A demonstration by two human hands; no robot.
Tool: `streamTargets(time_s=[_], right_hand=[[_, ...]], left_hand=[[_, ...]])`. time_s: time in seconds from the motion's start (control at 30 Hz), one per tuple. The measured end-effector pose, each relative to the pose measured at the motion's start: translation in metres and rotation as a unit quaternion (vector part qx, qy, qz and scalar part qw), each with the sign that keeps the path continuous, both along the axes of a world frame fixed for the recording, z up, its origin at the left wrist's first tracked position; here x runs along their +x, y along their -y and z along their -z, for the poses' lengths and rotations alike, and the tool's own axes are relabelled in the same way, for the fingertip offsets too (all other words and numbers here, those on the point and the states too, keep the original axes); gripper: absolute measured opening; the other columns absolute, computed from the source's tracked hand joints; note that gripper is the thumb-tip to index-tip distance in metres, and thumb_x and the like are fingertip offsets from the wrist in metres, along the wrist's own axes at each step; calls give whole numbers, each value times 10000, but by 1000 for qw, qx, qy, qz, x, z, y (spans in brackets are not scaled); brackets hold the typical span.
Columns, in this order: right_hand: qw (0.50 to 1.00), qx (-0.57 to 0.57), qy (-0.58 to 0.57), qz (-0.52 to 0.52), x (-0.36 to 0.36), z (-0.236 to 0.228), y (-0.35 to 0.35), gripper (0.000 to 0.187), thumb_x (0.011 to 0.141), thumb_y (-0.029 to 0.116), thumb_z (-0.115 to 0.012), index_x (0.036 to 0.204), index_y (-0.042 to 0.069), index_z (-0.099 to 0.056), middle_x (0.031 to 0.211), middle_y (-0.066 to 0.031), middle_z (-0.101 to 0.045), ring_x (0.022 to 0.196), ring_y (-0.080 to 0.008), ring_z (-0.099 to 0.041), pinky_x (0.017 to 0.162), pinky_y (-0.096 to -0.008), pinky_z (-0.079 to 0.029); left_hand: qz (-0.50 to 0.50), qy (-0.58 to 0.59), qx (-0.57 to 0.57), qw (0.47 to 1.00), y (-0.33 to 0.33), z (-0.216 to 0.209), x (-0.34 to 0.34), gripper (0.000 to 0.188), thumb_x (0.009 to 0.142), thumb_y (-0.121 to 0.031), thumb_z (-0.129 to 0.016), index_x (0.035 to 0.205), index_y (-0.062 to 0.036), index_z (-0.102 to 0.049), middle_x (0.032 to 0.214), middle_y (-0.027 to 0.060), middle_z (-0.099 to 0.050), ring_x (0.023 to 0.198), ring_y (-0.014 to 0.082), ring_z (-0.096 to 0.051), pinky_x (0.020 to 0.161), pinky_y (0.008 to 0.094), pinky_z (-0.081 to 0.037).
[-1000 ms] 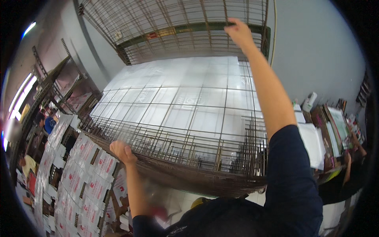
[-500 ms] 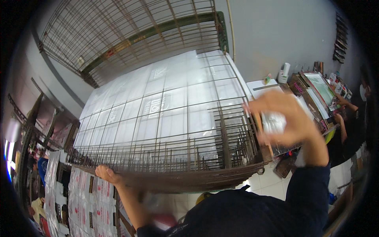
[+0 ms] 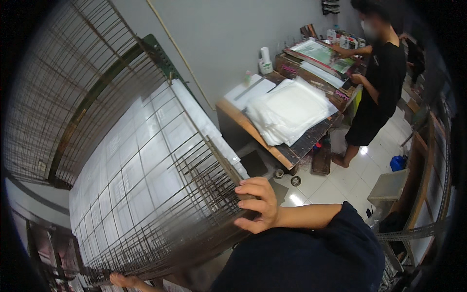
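Presently, the step in hand appears to be handling the stacked wire racks [image 3: 163, 238] at their near edge. The right hand [image 3: 260, 207] is closed around the near right corner, fingers curled over the frame and thumb below. The left hand [image 3: 125, 281] is at the near left edge, mostly cut off by the picture's lower rim; its grip cannot be determined. White sheets [image 3: 109, 153] lie across the top of the stack, in front of the raised racks [image 3: 73, 92]; a pile of white pieces [image 3: 292, 109] rests on the worktop [image 3: 253, 129] to the right. In judgement, any next movement of a rack calls for even support at both ends, with the sheets kept flat. Compared with one second ago, the right hand has come down from the raised racks to the corner, and the view has turned right.
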State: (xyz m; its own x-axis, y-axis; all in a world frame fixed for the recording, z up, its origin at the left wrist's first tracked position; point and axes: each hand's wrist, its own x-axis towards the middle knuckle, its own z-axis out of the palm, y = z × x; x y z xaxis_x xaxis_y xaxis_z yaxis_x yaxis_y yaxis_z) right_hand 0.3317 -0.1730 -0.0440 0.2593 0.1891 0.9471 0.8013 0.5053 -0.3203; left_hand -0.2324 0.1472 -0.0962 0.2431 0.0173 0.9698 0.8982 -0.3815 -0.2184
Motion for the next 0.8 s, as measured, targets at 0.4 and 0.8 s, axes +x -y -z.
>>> streamTargets(time_s=[0.4,0.8], right_hand=[[1000,14,11,-7,5,7,1,398,726,214,-767,1061,80,-600,1178,-185,-613,986,-347,-611,799,-434,-456],[1000,10,15,-8,5,8,0,429,727,198,-769,1095,86,-579,1200,-185,-597,974,-343,-611,804,-434,-451]], left_hand=[[-18,-2,-11,1000,13,-10,21,369,1016,-280,-301,848,9,-458,840,154,-467,810,340,-472,774,489,-367],[-29,-29,2,999,15,-15,10,402,1015,-267,-266,743,-6,-406,731,135,-397,706,309,-426,678,451,-342]])
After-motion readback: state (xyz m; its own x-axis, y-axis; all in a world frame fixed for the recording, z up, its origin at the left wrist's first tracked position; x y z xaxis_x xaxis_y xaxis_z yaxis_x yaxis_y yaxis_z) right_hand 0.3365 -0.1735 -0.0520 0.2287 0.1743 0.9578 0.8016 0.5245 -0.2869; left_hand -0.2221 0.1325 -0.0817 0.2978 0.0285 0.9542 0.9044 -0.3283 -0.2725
